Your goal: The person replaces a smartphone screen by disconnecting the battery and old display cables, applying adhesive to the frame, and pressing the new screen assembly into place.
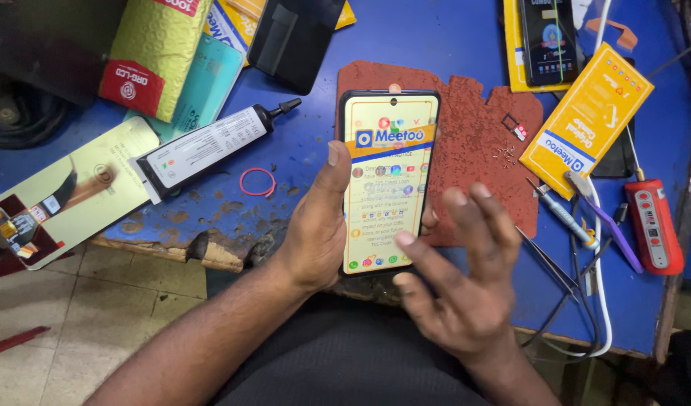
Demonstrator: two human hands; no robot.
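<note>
Starting at the left edge of the blue surface [451, 37], a printed card [67, 192] with a picture of phone parts hangs over the worn rim, and above it lie a yellow-green padded pouch [153, 53] and a teal packet [206, 86]. Just right of these rests a white tube of adhesive [210, 146] with a black nozzle pointing up and right, and a small red rubber band [257, 182] lies near its lower end. Next comes the left hand [315, 225], which holds the smartphone [390, 180] upright above a reddish-brown work mat [481, 143]: the thumb presses along the left edge and fingertips show at the right edge and top. The phone's screen is covered by a yellow printed film. By my judgement the phone is light, stiff and smooth, with a glass face that would crack if dropped, so the side edges are the safest place to grip it, as the left hand does. The right hand [458, 278] hovers just in front of the lower right corner, fingers spread loosely and holding nothing; it is a little blurred. Farther right lie a yellow box [586, 120], tweezers [545, 259], a white cable [597, 271] and a red tool [654, 225].
</note>
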